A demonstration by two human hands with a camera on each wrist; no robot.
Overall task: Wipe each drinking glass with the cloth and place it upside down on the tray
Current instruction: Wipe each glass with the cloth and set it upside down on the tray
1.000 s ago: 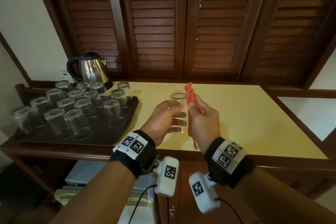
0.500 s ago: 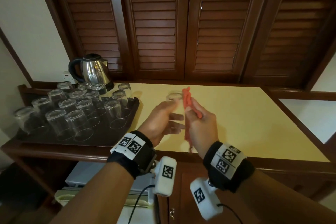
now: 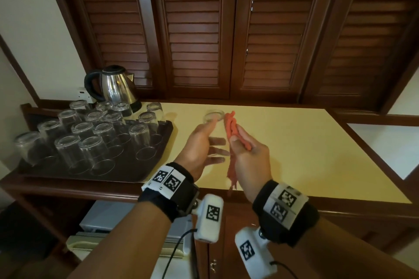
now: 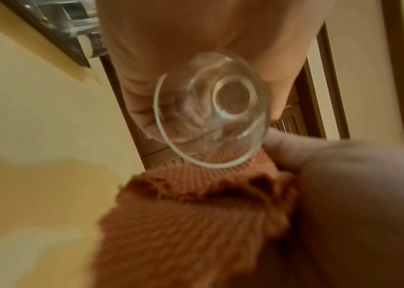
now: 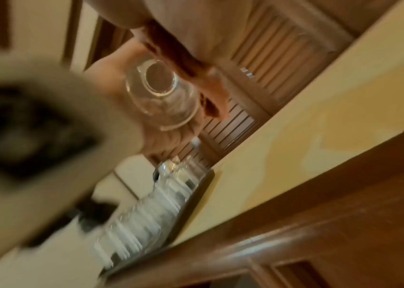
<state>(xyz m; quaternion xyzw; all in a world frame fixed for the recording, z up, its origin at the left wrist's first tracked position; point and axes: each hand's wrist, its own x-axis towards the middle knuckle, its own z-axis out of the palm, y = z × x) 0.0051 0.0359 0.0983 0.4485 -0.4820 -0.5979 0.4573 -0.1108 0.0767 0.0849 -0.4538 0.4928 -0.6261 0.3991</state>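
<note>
My left hand (image 3: 204, 145) grips a clear drinking glass (image 3: 214, 118) above the yellow counter, base up and away from me, its open mouth toward the wrist camera (image 4: 210, 120). Beside it my right hand (image 3: 247, 154) holds a bunched orange cloth (image 3: 231, 125), whose tail hangs below the fist. In the left wrist view the cloth (image 4: 196, 214) touches the glass rim from below. The glass (image 5: 163, 93) and cloth (image 5: 183, 58) appear blurred in the right wrist view. A dark tray (image 3: 136, 172) at the left carries several upside-down glasses (image 3: 95, 152).
A steel kettle (image 3: 113, 85) stands behind the tray at the back left. Brown louvred shutters (image 3: 226, 29) close off the back. The yellow counter (image 3: 306, 154) stretches to the right, with a wooden front edge and cupboard doors below.
Both hands with the glass and cloth stayed almost in place over the counter; the cloth's top end shifted slightly against the glass side. The tray's glasses have not moved.
</note>
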